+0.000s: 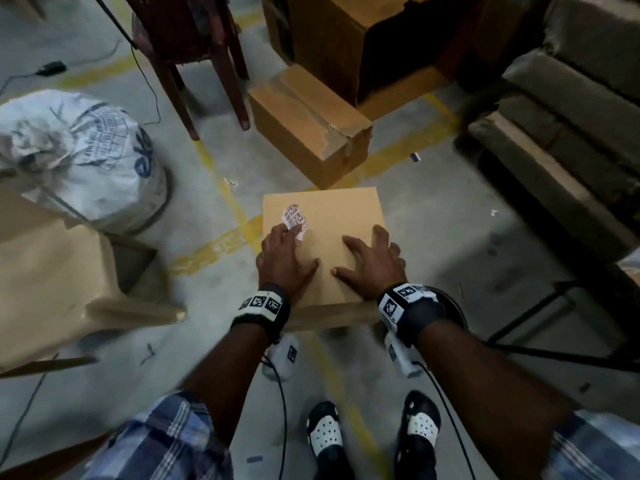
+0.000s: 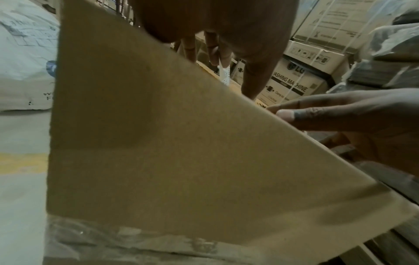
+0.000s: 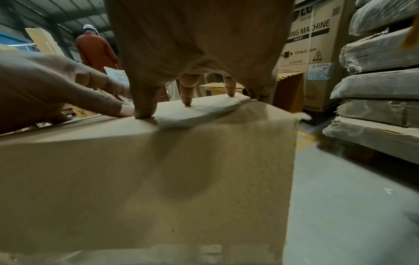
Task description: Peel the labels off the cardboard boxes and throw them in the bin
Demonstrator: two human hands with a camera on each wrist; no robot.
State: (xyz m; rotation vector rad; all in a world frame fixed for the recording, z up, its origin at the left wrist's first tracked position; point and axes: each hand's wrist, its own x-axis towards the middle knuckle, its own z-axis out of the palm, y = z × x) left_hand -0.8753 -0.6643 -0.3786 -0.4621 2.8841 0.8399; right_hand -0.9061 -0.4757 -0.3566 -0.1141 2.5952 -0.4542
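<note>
L hand (image 1: 282, 258) lay on the top of the cardboard box (image 1: 343, 216), thumb spread flat on the cardboard, fingertips pinching the near end of the label (image 1: 295, 218). Label was white w/ printed codes, near the box top's left edge, partly lifted and curling up off the surface. R hand (image 1: 372, 259) was spread wide, palm down, fingers straight, pressing the box top by its right edge; it held nothing. Thumbs of both hands pointed at each other, a little apart.

Box sat on the floor (image 1: 450, 237) over a yellow painted line. Just beyond its far edge stood a second box (image 1: 308, 126) w/ torn tape, and behind that a big open carton (image 1: 349, 39). A white printed sack (image 1: 79, 154) was well apart at the left, chair legs (image 1: 204, 81) at the far left-centre, wrapped flat stacks (image 1: 568, 109) on the right. Nothing lay between the hands and the label.

L wrist view showed the label (image 2: 224, 73) edge-on below the fingers, standing clear of the cardboard. R wrist view showed fingertips (image 3: 187, 100) denting the box top, the label (image 3: 116, 76) raised by the L hand, plus a person in orange (image 3: 95, 52) far behind and washing machine cartons (image 3: 310, 50), which the head view missed.
</note>
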